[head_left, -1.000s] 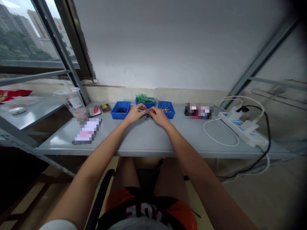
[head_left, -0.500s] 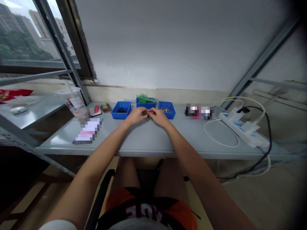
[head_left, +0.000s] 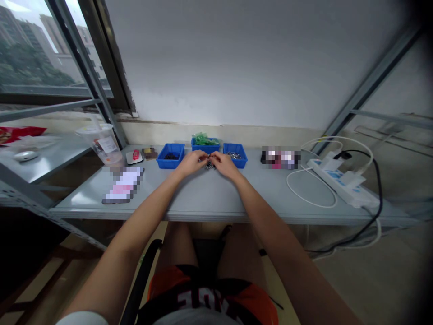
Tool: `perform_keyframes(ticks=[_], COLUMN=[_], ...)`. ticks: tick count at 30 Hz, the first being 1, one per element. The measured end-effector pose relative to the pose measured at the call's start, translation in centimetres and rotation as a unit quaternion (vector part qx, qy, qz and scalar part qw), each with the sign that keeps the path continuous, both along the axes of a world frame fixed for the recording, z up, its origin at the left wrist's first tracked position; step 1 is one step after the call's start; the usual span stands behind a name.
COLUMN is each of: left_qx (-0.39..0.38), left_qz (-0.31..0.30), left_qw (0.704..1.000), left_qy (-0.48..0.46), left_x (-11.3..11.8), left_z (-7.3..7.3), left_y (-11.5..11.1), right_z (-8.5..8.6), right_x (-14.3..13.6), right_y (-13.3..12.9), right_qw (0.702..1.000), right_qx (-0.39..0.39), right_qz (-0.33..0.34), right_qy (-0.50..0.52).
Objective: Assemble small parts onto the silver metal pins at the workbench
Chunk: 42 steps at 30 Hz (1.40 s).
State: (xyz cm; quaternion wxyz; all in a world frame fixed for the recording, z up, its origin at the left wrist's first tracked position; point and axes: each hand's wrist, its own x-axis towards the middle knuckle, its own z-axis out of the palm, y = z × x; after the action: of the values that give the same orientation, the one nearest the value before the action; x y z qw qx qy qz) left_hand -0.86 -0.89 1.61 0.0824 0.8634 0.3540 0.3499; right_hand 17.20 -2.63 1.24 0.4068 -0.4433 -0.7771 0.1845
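My left hand and my right hand meet over the desk, their fingertips pinched close together. Whatever lies in the fingers is too small to name. Just below the fingertips is a little heap of shiny metal pieces. To the left of my left hand stands a blue bin with dark small pieces in it. Behind my hands, another blue bin holds green plastic packets. A third blue bin, beside my right hand, contains silvery metal pieces.
A phone, a lidded drink cup and a white dish with a red packet occupy the left. On the right lie a blurred-out item, a power strip and looping cables. The wall rises behind.
The fingertips have shifted slightly, and more of the metal heap shows beneath them. The bins and other objects stay in place.
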Motion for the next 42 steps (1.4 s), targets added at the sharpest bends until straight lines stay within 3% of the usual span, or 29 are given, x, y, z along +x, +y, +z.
perform_keyframes(ticks=[14,21,27,32,42], left_qx=[-0.003,0.008,0.012,0.009,-0.070], left_qz=[0.042,0.021,0.004,0.024,0.008], left_qw=[0.999,0.997,0.998,0.997,0.998], left_qy=[0.000,-0.075,-0.061,-0.069,-0.004], left_x=[-0.10,-0.03,0.15,0.00,-0.15], left_z=[0.11,-0.04,-0.05,0.07,-0.02], left_y=[-0.02,0.24,0.08,0.24,0.01], right_z=[0.05,-0.22,-0.50,-0.33,0.27], right_x=[0.20,0.19,0.01,0.29,-0.13], right_y=[0.18,0.21,0.37,0.34,-0.39], right_qw=[0.998,0.999,0.998,0.999,0.998], right_qx=[0.043,0.027,0.004,0.023,0.044], right_qz=[-0.040,-0.017,0.008,-0.020,-0.032], right_qy=[0.003,-0.036,-0.063,-0.038,-0.021])
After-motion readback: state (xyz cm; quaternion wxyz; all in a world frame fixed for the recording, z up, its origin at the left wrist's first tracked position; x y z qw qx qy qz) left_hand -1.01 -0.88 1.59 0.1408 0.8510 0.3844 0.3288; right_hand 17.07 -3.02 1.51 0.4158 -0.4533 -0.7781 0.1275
